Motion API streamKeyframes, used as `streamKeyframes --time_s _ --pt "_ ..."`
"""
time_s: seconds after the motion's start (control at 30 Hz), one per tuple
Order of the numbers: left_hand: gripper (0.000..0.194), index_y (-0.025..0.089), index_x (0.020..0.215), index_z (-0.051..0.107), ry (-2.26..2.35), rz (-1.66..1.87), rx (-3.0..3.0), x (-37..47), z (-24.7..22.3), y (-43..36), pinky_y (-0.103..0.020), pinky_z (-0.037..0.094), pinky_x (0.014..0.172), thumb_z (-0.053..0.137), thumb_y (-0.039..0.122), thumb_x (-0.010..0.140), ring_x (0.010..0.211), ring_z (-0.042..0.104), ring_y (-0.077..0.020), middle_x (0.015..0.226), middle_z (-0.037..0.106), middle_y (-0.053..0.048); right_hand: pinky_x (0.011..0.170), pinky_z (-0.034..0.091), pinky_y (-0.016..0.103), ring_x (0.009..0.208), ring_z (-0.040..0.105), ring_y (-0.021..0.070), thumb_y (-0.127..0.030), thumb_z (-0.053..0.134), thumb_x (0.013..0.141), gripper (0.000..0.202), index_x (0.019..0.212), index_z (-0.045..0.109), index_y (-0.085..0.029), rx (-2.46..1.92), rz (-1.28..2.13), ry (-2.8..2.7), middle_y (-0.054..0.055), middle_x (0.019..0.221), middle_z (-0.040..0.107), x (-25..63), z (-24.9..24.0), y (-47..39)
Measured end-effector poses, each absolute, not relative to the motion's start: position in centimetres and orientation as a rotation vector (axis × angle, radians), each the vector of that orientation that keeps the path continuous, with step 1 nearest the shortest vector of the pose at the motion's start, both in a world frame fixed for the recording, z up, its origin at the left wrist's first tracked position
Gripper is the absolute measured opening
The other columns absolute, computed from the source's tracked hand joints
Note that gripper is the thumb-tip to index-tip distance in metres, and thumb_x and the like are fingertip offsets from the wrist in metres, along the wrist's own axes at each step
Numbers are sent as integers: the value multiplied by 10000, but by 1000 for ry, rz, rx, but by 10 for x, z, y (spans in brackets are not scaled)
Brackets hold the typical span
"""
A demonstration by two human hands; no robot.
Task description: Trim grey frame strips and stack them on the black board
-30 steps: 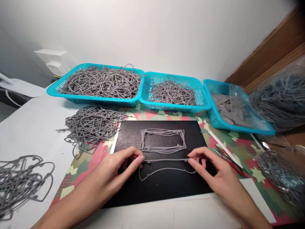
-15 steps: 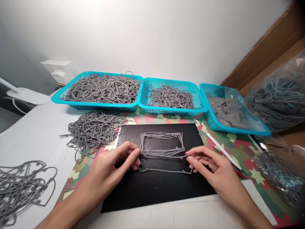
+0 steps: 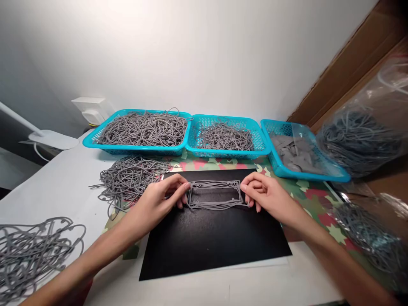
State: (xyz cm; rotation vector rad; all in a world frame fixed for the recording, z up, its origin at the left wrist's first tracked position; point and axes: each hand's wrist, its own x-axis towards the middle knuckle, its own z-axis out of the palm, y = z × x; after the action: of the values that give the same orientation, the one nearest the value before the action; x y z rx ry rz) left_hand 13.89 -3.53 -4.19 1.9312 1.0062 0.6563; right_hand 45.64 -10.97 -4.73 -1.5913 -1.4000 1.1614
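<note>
Several thin grey rectangular frames lie stacked on a black board. At the left end of the stack, my left hand pinches a grey frame between thumb and fingers. My right hand pinches the same frame at the right end. The held frame lies over or right beside the others, so its outline is hard to tell apart from theirs.
Two blue baskets hold grey loops; a third blue basket holds flat grey pieces. Loose grey piles lie at left. Plastic bags of grey loops stand at right.
Both hands have moved away from me, carrying the held frame from the board's bare part in front of the stack onto the stack. The camera view has shifted slightly.
</note>
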Motion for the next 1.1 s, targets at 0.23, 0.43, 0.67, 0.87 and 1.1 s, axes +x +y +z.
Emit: streamKeyframes --time_s 0.23,0.43,0.67,0.87,1.1 --pt "291 260 963 673 1056 642 2078 145 -55 -22 -284 528 654 561 469 1132 609 704 -176 699 735 49 496 431 250 586 666 167 -622 685 1029 384 992 631 -244 -1632 1067 -1467 -28 678 673 452 -56 -96" --pt "284 283 1119 691 1195 699 2175 129 -44 -21 -306 501 709 547 524 1158 705 725 -205 827 783 28 582 395 301 565 527 176 -631 647 1068 386 1132 612 -252 -1689 798 -1528 -83 639 536 456 -66 -100" --pt "566 308 983 789 1687 660 2399 28 -15 16 -351 502 662 579 830 1039 803 726 -293 1002 822 -77 598 403 314 541 561 178 -639 527 1177 385 1214 626 -268 -1790 388 -1695 -74 711 556 471 -84 -112" --pt "664 303 988 863 1562 620 2322 2 -30 36 -332 569 774 600 912 1004 921 746 -287 1042 830 -72 605 460 317 557 625 202 -707 464 1188 464 1250 648 -286 -1838 217 -1807 -51 738 617 472 -99 -116" --pt "479 270 1080 785 1533 871 2297 25 -15 26 -345 577 824 554 686 1138 1003 734 -274 1100 780 -66 571 452 313 535 629 191 -705 437 1200 481 1230 664 -281 -1834 220 -1817 -60 719 601 475 -106 -113"
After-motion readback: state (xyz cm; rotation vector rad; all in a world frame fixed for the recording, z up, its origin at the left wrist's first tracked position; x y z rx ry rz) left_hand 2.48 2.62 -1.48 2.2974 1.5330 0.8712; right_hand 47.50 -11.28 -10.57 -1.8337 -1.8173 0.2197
